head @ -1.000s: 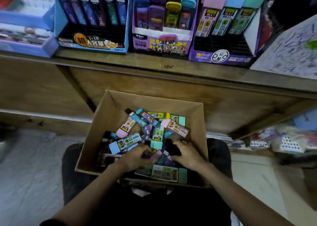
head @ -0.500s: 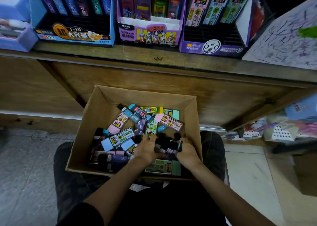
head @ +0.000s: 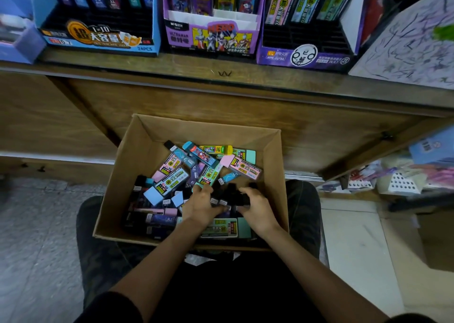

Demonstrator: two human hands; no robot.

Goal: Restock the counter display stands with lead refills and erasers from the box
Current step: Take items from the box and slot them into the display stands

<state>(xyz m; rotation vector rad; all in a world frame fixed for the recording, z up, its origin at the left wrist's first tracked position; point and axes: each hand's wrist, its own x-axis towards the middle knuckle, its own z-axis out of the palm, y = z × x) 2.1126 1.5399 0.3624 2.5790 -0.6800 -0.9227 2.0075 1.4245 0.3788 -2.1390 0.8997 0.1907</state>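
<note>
– Well, where are our hands?
– Both are down in the cardboard box (head: 147, 150), which sits across our knees (head: 98, 224) in front of the wooden counter (head: 172, 62).
– And what have we got hold of?
– A clutch of dark refill cases (head: 233, 195), towards the near right corner of the box. Our left hand (head: 200, 206) curls its fingers round them from the left. Our right hand (head: 256, 211) clamps them from the right, knuckles up. How many cases we cannot tell; they are black against shadow.
– What lies around them?
– Loose packs in a heap. A pink-ended pack (head: 243, 166) lies just beyond our fingers and a blue-ended pack (head: 167, 185) to the left. A yellow pack (head: 216, 149) lies by the far wall, and a mint pack (head: 226, 227) is flat beneath our wrists.
– And the stands?
– Three stand side by side on the counter, above the box. On the left is a blue display stand (head: 98, 40) with dark cases upright at its back. In the middle is a purple hero-print stand (head: 213, 40). On the right is a purple stand (head: 307, 55) with pastel packs upright behind black slots. A scribbled sheet (head: 417, 40) lies to the right of them.
</note>
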